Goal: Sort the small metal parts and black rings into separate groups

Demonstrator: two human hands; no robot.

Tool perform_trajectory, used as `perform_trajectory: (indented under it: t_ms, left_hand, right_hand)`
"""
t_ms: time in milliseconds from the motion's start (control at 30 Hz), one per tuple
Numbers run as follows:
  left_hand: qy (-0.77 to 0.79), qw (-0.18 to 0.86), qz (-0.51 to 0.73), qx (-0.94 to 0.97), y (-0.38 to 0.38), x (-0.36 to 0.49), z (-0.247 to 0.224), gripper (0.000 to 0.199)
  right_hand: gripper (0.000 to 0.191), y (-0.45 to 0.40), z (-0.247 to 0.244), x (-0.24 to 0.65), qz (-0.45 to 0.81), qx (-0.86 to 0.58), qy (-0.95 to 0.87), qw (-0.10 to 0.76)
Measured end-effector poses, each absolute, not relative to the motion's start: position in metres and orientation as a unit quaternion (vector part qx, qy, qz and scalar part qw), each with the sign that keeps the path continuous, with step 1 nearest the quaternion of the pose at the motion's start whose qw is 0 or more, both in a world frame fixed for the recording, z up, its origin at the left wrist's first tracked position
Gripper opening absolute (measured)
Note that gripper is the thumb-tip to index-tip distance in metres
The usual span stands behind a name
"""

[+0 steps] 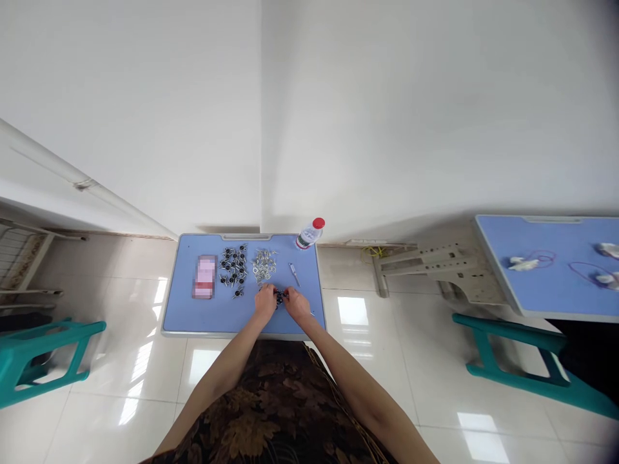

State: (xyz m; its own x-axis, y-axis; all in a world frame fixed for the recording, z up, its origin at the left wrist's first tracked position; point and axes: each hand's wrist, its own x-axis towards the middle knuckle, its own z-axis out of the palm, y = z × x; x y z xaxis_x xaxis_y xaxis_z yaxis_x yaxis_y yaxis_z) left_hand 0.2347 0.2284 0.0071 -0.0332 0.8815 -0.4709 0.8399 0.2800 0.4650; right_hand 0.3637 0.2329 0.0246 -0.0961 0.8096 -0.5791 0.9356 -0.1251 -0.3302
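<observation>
Both my hands meet near the front of the blue desk (203, 318), right of its middle. My left hand (265, 301) is closed, its fingertips at a cluster of small black parts (279, 298). From the other side my right hand (296, 304) pinches at the same cluster; whatever lies between the fingertips is too small to make out. Left of my hands is a spread of black round pieces with metal pins (234, 263). Beyond my left hand lies a pile of small silvery metal pieces (264, 263). A small screwdriver-like tool (294, 274) rests beyond my right hand.
A bottle with a red cap (309, 234) stands at the desk's back right corner. A blurred pink phone-like item (204, 277) lies at left. Green stools (48, 351) flank the desk. Another blue desk (556, 283) with wired items is at right. A white wall (338, 116) rises behind.
</observation>
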Motion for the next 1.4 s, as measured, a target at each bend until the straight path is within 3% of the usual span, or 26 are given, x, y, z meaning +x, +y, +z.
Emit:
perform_trajectory:
  t_ms: [933, 1400]
  left_hand:
    - [0.683, 0.38, 0.038, 0.622, 0.232, 0.226, 0.005, 0.016]
    - [0.697, 0.384, 0.09, 0.599, 0.232, 0.205, 0.009, 0.014]
  right_hand:
    - [0.033, 0.246, 0.021, 0.357, -0.32, 0.602, 0.722, 0.115]
    - [0.028, 0.233, 0.024, 0.387, -0.336, 0.679, 0.652, 0.025]
